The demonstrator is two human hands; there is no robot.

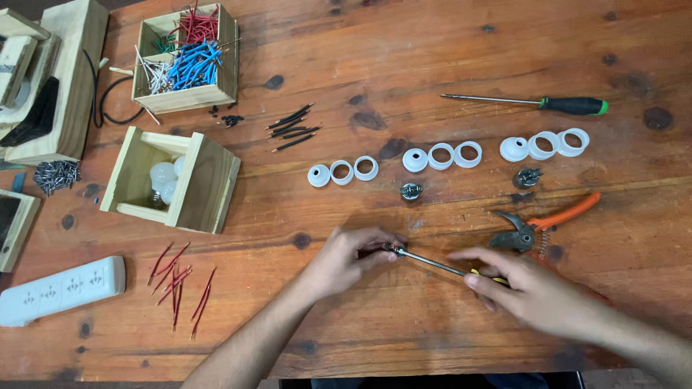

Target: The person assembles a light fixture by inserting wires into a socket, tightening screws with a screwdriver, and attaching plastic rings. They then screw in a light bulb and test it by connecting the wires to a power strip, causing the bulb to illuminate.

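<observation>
Table [404, 65]: bare wood, bearing everything.
Right hand [537, 288]: fingers closed around the screwdriver [432, 264] handle, near right.
Left hand [346, 261]: fingertips pinched on a small metal part [390, 248] at the screwdriver's tip, near centre.
Pruning shears [537, 227]: just beyond.

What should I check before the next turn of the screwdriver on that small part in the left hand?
1. Left hand grips the small metal part at its fingertips: ok.
2. Screwdriver tip meets the part: ok; whether it sits in a screw slot: cannot tell.
3. Right hand is on the yellow handle end: ok.
4. Cutters with orange handles lie close beside the right hand, apart from it: ok.
5. Spare metal fittings and white rings lie on the table, beyond the hands: ok.
</observation>
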